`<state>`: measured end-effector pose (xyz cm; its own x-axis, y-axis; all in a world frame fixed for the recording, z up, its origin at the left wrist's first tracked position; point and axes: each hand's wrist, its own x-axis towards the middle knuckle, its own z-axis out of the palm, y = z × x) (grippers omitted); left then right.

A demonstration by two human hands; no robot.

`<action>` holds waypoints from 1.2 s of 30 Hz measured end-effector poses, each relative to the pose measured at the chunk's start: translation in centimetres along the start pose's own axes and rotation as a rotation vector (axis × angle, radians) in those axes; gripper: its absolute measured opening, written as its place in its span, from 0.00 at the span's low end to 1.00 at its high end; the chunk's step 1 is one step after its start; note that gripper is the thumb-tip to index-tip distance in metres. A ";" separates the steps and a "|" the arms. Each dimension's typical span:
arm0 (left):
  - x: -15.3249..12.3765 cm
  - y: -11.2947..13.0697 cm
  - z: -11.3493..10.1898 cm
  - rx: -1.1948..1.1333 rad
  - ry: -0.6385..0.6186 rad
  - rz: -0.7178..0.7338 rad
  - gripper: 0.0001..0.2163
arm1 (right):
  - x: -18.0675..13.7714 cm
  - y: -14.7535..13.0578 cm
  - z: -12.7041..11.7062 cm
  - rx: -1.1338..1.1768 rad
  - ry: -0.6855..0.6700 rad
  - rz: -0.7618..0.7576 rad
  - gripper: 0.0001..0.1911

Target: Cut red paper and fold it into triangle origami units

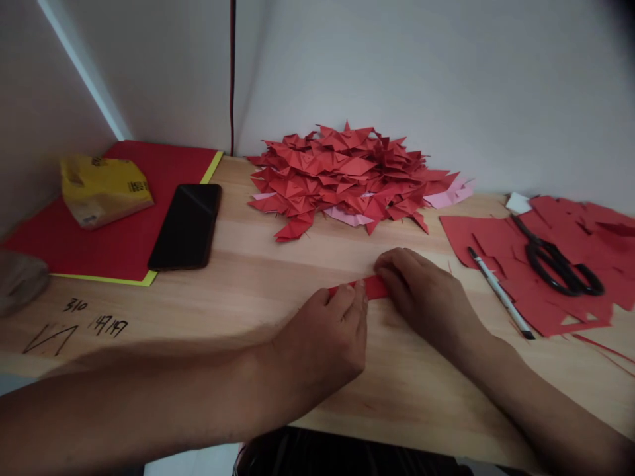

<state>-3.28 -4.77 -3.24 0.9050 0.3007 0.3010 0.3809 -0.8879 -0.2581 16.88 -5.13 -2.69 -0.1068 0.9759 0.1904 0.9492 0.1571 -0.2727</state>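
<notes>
In the head view, taking twelve o'clock as the wall side of the wooden table (233,231), a red paper strip (376,288) lies between the two hands, its long axis running nearly from nine to three. The left hand (327,334) has its fingertips drawn together on the nine o'clock end, so the strip sits at about half past one from the middle of that hand; the right hand (419,291) pinches the opposite end, with the strip at nine o'clock from it. Neither hand is nearer, as both touch it. From the strip, a pile of folded red paper pieces (342,172) rises just short of twelve, a pen (501,294) lies at three, black-handled scissors (563,271) rest on red paper sheets (526,297) just short of three, and a smartphone (186,228) lies between nine and ten. Fingers cover both ends of the strip, so its full length and any creases cannot be told; the left thumb is hidden. The scissor blades are hard to make out, and a blurred greyish object (20,281) is cut off at the nine o'clock edge.
</notes>
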 end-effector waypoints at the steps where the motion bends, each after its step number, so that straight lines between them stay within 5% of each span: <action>1: -0.1 0.0 0.1 0.000 -0.003 0.005 0.15 | -0.1 -0.1 -0.3 0.018 0.003 -0.013 0.10; 7: -0.2 0.0 0.9 -0.113 0.085 -0.037 0.11 | -2.7 -3.4 -2.0 -0.041 -0.038 -0.327 0.23; 14: 0.0 -0.2 0.5 -0.033 0.043 -0.015 0.14 | -5.8 -2.8 -0.4 -0.113 -0.137 -0.328 0.37; 36: -0.6 -0.2 -0.2 -0.070 -0.079 -0.110 0.18 | -5.7 -2.2 0.4 -0.105 -0.143 -0.202 0.30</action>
<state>-3.94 -4.80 -3.16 0.8717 0.4215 0.2501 0.4668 -0.8695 -0.1616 15.25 -10.96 -3.58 -0.3305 0.9391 0.0940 0.9292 0.3412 -0.1417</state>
